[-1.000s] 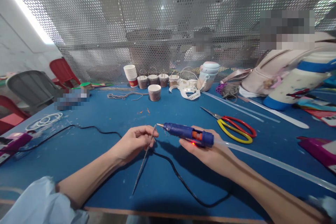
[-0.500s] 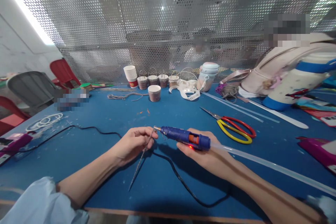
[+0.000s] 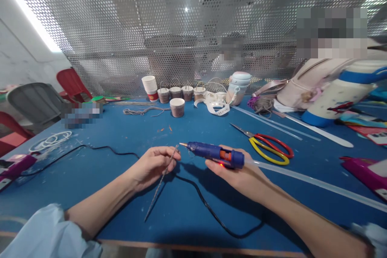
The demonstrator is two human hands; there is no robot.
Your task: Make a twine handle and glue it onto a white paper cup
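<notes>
Between the thumb and fingers of my left hand [image 3: 157, 165] is a thin, twisted grey cord [image 3: 159, 187], its lower end slanting down toward the table. My right hand [image 3: 234, 177] is wrapped round a blue hot glue gun [image 3: 208, 150], which has a red light lit on its side. The gun's metal nozzle points left and sits just right of the cord's upper end, with a small gap between them. A long translucent glue stick [image 3: 302, 178] runs out of the gun's back, over my right forearm.
Scissors [image 3: 269, 145] with red and yellow handles lie right of the gun. A wrapped paper cup [image 3: 177, 109] stands mid-table, with several more behind it. A black cable [image 3: 208, 207] curves below my hands. A bottle [image 3: 331, 92] and a bag [image 3: 298, 82] stand at the right.
The glue gun has moved slightly right and up, so its nozzle has come away from the cord's upper end. The cord's lower end has swung a little left.
</notes>
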